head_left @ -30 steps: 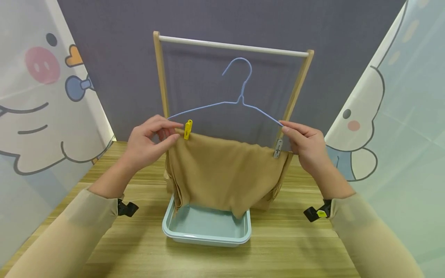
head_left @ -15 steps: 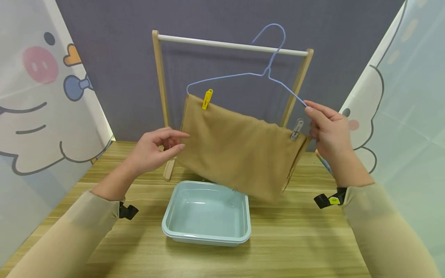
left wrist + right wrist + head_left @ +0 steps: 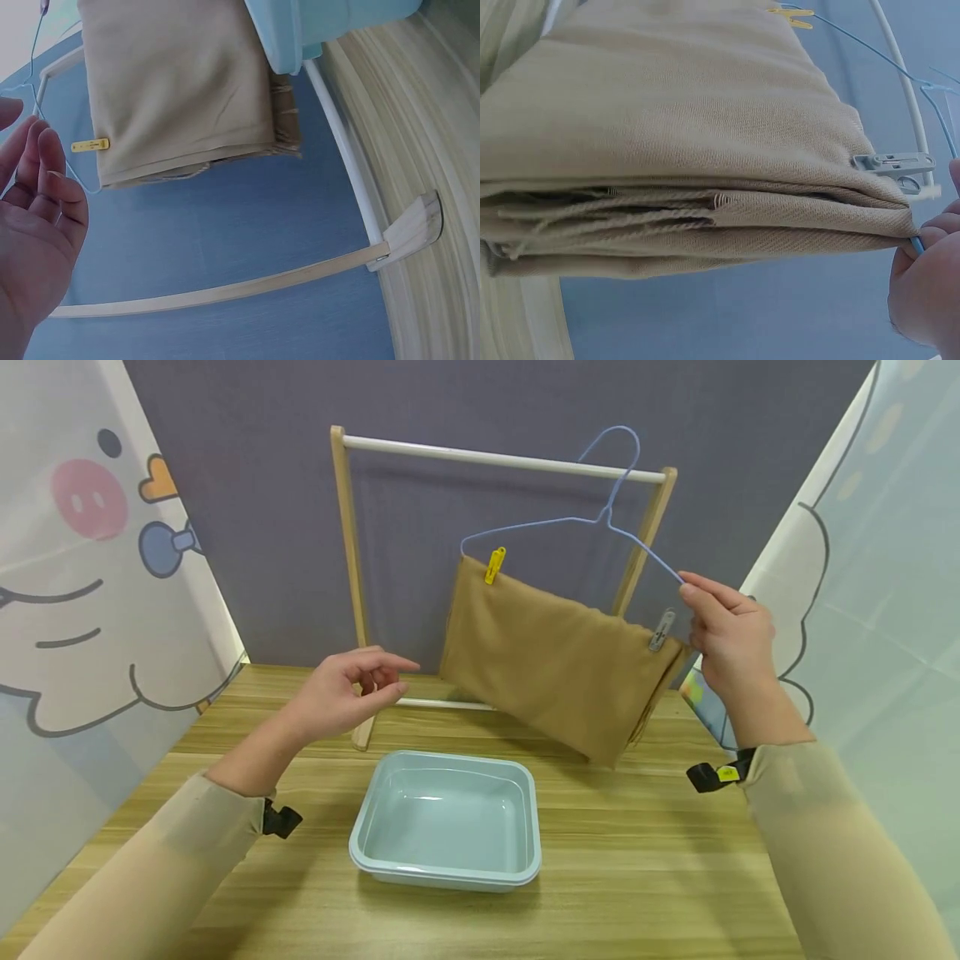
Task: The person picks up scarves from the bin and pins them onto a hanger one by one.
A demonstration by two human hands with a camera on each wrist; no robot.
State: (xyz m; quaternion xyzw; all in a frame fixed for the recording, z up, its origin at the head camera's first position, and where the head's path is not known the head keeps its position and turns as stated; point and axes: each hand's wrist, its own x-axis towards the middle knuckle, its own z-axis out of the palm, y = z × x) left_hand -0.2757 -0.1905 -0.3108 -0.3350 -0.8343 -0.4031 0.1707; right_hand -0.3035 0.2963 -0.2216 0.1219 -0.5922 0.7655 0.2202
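My right hand pinches the right end of a blue wire hanger between thumb and fingers. A folded tan scarf with fringed ends hangs over the hanger, tilted down to the right. One yellow clothespin grips its upper left edge, and a grey clothespin its right. The hanger's hook overlaps the white rod of a wooden-legged rack; whether it bears on the rod I cannot tell. Left of the scarf, apart from it, my left hand hovers with loosely bent fingers, holding nothing.
A pale blue plastic basin stands on the wood-grain table in front of the rack. Behind the rack is a dark grey panel. Curtains with cartoon animals flank both sides.
My right hand has carried the hanger and scarf up and to the right, bringing the hook to the rod. The left hand has come away from the hanger's left end and lowered.
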